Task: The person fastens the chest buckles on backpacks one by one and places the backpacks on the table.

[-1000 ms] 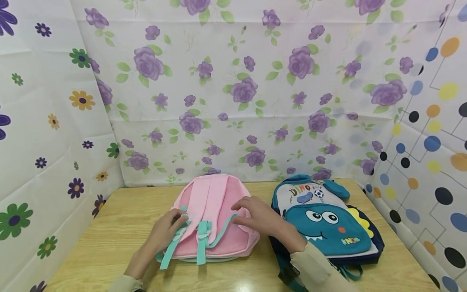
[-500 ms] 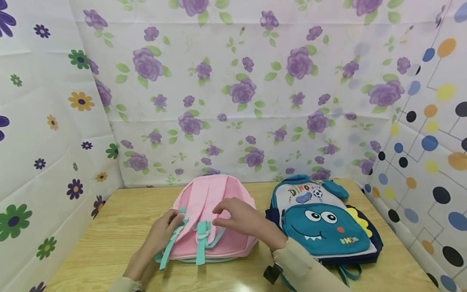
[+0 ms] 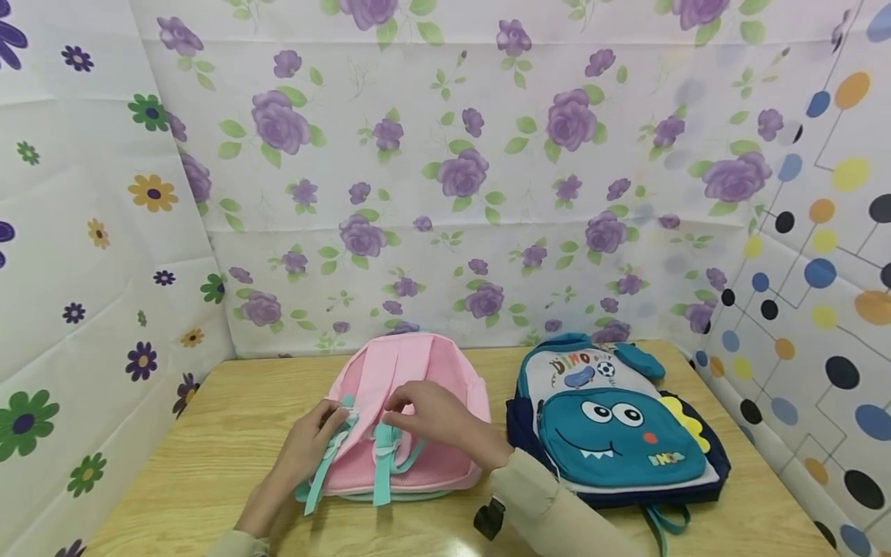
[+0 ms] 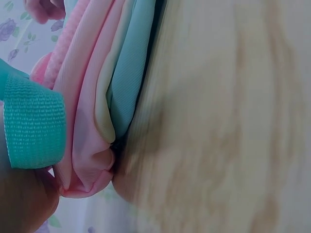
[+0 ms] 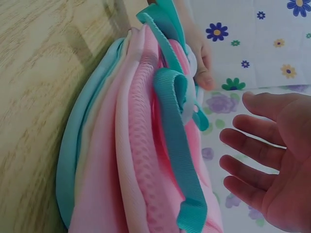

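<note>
A pink backpack lies on the table with its padded back and shoulder straps facing up. Teal webbing runs from each strap through a pale buckle; the right-hand webbing forms a loose loop beside its buckle. My left hand pinches the left strap near its buckle between thumb and fingers. Over the right strap hovers my right hand, thumb and fingertips close above its buckle. In the right wrist view, my right hand has its fingers spread and relaxed, apart from the bag, with nothing in them.
To the right lies a blue dinosaur backpack, front up, with a teal strap end trailing toward the near edge. Patterned cloth walls enclose the wooden table at the back and both sides. A black device sits by my right cuff.
My right hand has moved left from the looped webbing at the pink backpack's right side to above the right strap's buckle, and that loop has dropped lower. My left hand stays put.
</note>
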Available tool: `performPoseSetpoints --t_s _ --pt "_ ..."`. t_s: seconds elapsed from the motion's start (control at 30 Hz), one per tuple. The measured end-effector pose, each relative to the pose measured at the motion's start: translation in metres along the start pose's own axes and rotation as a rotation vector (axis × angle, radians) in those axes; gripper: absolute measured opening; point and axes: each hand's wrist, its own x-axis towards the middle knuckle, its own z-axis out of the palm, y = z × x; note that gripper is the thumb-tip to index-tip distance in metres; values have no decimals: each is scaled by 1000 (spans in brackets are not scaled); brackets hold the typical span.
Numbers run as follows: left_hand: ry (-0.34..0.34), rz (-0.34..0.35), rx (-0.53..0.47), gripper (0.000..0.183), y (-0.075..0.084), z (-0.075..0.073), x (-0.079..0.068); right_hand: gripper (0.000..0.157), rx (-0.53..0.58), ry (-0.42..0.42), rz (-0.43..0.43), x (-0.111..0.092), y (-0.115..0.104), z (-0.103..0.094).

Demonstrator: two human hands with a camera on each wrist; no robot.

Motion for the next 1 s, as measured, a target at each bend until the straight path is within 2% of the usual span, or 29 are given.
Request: performPoseSetpoints --t_s 0.17,0.37,0.6,0.77,1.0 --pt "-5 -20 -9 35 -2 0 0 12 13 -6 43 7 -1 10" --pt "0 -18 -2 34 1 2 0 14 7 -8 115 11 -1 25" --pt "3 -28 -4 32 2 4 -2 15 64 -64 179 6 4 39" --pt "9 -28 0 31 2 4 -2 23 -1 -81 218 1 8 36" --pt "-7 -25 2 32 2 5 1 30 -67 -187 265 -3 11 24"
